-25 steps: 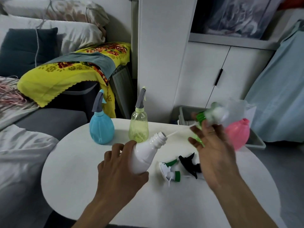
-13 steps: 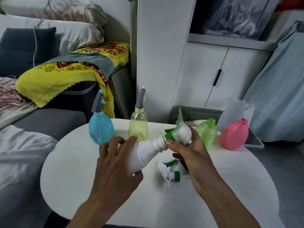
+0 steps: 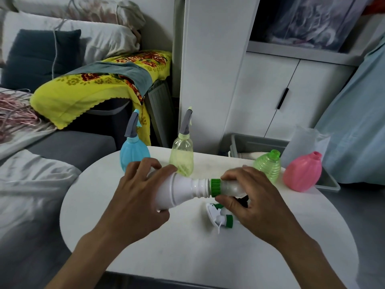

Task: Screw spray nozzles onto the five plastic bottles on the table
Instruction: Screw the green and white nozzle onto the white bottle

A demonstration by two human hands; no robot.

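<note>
My left hand [image 3: 138, 197] grips a white bottle [image 3: 179, 191], held sideways above the white table [image 3: 166, 253] with its neck pointing right. My right hand [image 3: 252, 199] is closed around a white spray nozzle with a green collar [image 3: 215, 187], and the collar sits on the bottle's neck. A blue bottle [image 3: 133, 154] and a yellow bottle [image 3: 181, 156] stand at the back, each with a grey nozzle on top. A green bottle [image 3: 268, 166] and a pink bottle [image 3: 302, 174] stand open-necked at the right. A loose white-and-green nozzle [image 3: 218, 217] lies on the table, with a black nozzle [image 3: 242, 200] mostly hidden behind my right hand.
A grey sofa with cushions and a yellow cloth [image 3: 87, 88] fills the left. A white cabinet [image 3: 270, 84] stands behind the table. A grey bin [image 3: 256, 143] sits on the floor past the far edge, and a clear plastic bag [image 3: 304, 142] stands behind the pink bottle.
My right hand brought the white-and-green nozzle from up near the green bottle down to the white bottle's neck, and its collar now sits on the neck. My left hand turned the bottle flatter.
</note>
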